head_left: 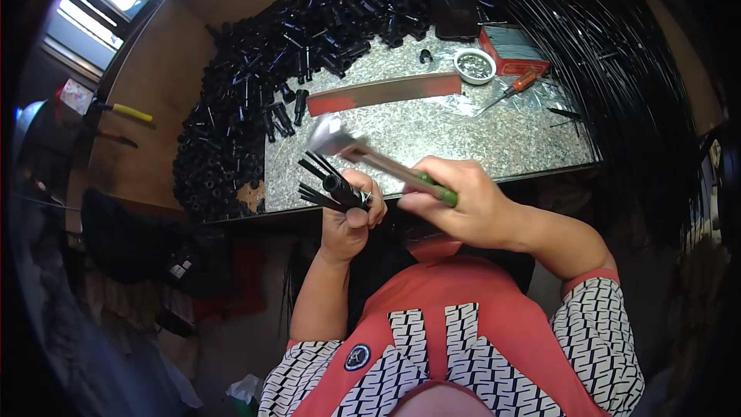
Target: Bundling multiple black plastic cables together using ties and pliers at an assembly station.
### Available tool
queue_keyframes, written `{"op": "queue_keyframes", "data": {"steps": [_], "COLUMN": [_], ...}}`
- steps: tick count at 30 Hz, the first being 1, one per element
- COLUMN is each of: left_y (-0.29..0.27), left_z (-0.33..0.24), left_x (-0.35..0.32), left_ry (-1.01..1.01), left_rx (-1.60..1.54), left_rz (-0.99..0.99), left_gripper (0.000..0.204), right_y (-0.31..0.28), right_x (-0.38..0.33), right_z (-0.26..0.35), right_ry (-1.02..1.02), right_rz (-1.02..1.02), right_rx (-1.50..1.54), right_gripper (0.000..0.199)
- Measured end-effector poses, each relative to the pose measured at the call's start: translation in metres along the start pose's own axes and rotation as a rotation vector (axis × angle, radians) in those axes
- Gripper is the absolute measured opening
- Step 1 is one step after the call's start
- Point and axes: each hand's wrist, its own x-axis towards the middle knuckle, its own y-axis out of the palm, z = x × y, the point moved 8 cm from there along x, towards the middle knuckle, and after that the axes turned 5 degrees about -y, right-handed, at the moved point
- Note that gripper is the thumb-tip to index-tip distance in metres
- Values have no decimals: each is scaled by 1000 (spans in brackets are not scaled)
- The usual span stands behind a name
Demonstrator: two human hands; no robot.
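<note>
Gripping a short black tube (343, 190) in a closed fist, the left hand (349, 220) holds it just off the near edge of the speckled metal worktop (463, 135). Thin black rods (312, 177) fan out of the tube's far end, up and left of the fist. The right hand (471, 205) is clamped round the green handle of a hammer (363, 153), whose blurred metal head stands just above and left of the tube. In my judgement the main risk is to the left thumb and knuckles, which lie right beside the tube mouth: a stray blow would land on them. A glancing hit could also bend or splay the rods. A heap of similar black tubes (255, 69) lies well beyond the grip.
</note>
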Motion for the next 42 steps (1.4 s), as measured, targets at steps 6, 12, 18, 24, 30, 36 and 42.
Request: {"op": "queue_keyframes", "data": {"steps": [6, 12, 18, 24, 30, 36, 42], "left_y": [6, 12, 7, 2, -6, -16, -22], "left_z": [-3, 1, 3, -2, -5, -17, -10], "left_x": [-5, -1, -7, -7, -8, -7, -7], "left_ry": [-32, -88, -100, -77, -93, -104, -130], "left_rx": [109, 69, 53, 226, -161, -244, -176], "left_rz": [1, 141, -12, -126, -28, -3, -111], "left_gripper": [55, 58, 57, 68, 56, 58, 69], "right_y": [17, 15, 22, 24, -4, -46, -39], "right_x": [9, 7, 3, 0, -11, -13, -15], "right_z": [3, -1, 1, -1, -10, 13, 33], "right_ry": [-137, -215, -140, -110, 67, -328, -547], "right_rz": [0, 6, 35, 7, -84, -137, -191], "right_rx": [55, -31, 119, 38, 95, -697, -1214], "right_gripper": [16, 20, 14, 18, 40, 36, 34]}}
